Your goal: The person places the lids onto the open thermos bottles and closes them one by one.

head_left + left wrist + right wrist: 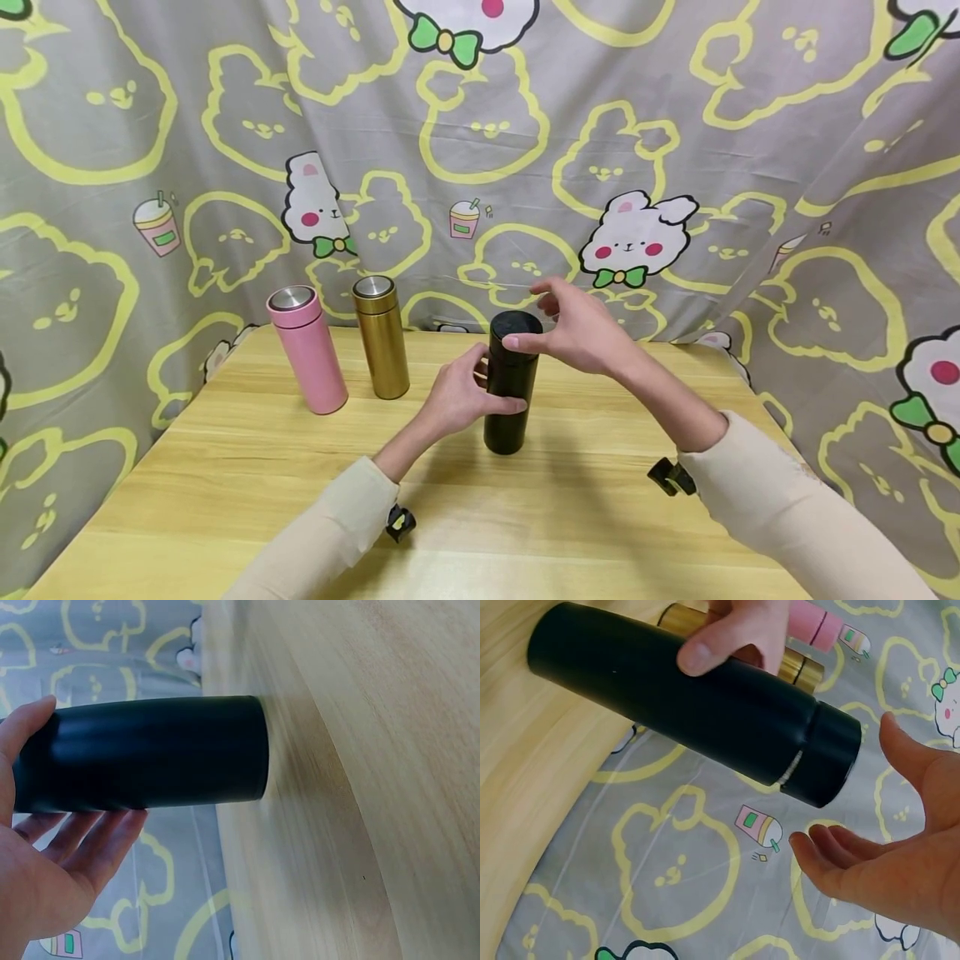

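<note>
A black vacuum flask [506, 435] is held upright at the middle of the wooden table; whether its base touches the wood I cannot tell. My left hand [457, 393] grips its body, thumb across the near side and fingers round the far side, as the left wrist view also shows. At the top, my right hand [583, 329] spreads thumb and fingers around the black lid [821, 754]. In the right wrist view those fingers stand apart from the lid, holding nothing. A pale streak shows in the seam between lid and body.
Left of the black flask, a gold flask [384, 350] and a pink flask [309, 358] stand upright with silver-topped lids. A grey curtain [510, 200] with cartoon animals hangs behind and beside the wooden table [255, 483].
</note>
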Action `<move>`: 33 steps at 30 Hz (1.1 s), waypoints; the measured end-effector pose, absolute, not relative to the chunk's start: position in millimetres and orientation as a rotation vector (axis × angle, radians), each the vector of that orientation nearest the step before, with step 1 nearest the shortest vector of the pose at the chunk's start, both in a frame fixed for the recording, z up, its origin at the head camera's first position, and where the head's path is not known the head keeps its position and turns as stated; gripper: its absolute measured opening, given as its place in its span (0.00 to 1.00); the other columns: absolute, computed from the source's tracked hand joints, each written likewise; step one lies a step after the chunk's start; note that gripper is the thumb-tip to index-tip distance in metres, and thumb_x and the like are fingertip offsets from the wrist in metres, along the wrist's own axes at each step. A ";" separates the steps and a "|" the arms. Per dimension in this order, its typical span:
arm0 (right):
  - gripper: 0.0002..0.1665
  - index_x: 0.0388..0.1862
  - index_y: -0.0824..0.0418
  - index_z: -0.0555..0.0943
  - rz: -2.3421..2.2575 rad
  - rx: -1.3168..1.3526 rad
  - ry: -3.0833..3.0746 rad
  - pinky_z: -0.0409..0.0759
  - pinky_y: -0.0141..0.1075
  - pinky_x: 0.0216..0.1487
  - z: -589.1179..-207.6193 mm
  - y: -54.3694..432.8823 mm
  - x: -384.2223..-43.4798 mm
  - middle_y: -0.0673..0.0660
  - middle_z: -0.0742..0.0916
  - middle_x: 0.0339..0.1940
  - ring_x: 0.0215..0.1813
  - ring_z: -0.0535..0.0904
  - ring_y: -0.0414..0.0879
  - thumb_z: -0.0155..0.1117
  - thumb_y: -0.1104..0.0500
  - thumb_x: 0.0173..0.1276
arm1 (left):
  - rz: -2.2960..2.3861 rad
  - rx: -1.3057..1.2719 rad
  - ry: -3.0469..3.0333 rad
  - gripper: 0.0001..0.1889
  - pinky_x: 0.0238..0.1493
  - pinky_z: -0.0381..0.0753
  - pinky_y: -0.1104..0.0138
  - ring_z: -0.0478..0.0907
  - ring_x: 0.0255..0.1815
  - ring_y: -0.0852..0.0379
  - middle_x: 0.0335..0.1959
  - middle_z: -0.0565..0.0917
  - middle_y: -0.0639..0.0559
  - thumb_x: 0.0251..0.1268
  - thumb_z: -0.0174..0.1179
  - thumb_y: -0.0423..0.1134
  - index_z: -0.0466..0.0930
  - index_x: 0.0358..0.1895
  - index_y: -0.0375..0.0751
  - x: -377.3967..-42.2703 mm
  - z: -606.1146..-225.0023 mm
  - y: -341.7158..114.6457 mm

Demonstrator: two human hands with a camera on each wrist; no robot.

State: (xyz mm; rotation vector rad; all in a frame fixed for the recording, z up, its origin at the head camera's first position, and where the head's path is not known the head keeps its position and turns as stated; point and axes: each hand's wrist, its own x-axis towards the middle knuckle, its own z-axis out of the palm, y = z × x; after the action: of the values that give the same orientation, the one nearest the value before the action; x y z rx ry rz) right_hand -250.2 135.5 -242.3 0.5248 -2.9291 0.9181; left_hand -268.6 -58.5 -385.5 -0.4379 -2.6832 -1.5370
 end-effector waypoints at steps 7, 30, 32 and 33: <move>0.43 0.75 0.58 0.67 1.072 0.714 -2.975 0.75 0.55 0.67 -239.5 139.1 -254.0 0.64 0.75 0.72 0.70 0.75 0.62 0.74 0.55 0.63 | -1.552 -0.437 -2.682 0.35 0.44 0.84 0.60 0.82 0.46 0.57 0.45 0.84 0.58 0.38 0.83 0.59 0.75 0.50 0.58 -268.6 -384.8 -57.5; 0.37 0.67 0.59 0.75 1.004 0.643 -2.934 0.82 0.49 0.56 -249.2 132.9 -252.0 0.60 0.83 0.62 0.58 0.84 0.57 0.76 0.49 0.62 | -1.546 -0.444 -2.681 0.34 0.43 0.84 0.60 0.83 0.46 0.58 0.45 0.84 0.57 0.38 0.82 0.59 0.74 0.50 0.57 -267.5 -385.7 -57.8; 0.37 0.64 0.59 0.76 0.984 0.601 -2.918 0.82 0.48 0.53 -250.9 131.4 -251.1 0.59 0.84 0.58 0.56 0.84 0.56 0.77 0.47 0.60 | -1.552 -0.448 -2.678 0.34 0.43 0.84 0.60 0.83 0.46 0.58 0.45 0.84 0.57 0.39 0.82 0.60 0.74 0.49 0.57 -267.5 -385.7 -58.2; 0.37 0.63 0.59 0.76 0.970 0.582 -2.911 0.82 0.47 0.52 -251.9 130.6 -250.7 0.59 0.85 0.56 0.54 0.84 0.55 0.78 0.45 0.59 | -1.552 -0.447 -2.677 0.34 0.43 0.84 0.60 0.83 0.46 0.58 0.45 0.84 0.57 0.38 0.82 0.60 0.74 0.49 0.57 -267.7 -385.7 -58.3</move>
State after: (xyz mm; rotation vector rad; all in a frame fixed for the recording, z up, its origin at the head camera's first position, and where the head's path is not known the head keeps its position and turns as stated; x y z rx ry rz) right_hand -250.7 130.6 -251.9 0.5822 -2.9106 0.9699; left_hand -267.7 -58.3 -385.7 -0.4472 -2.6773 -1.5524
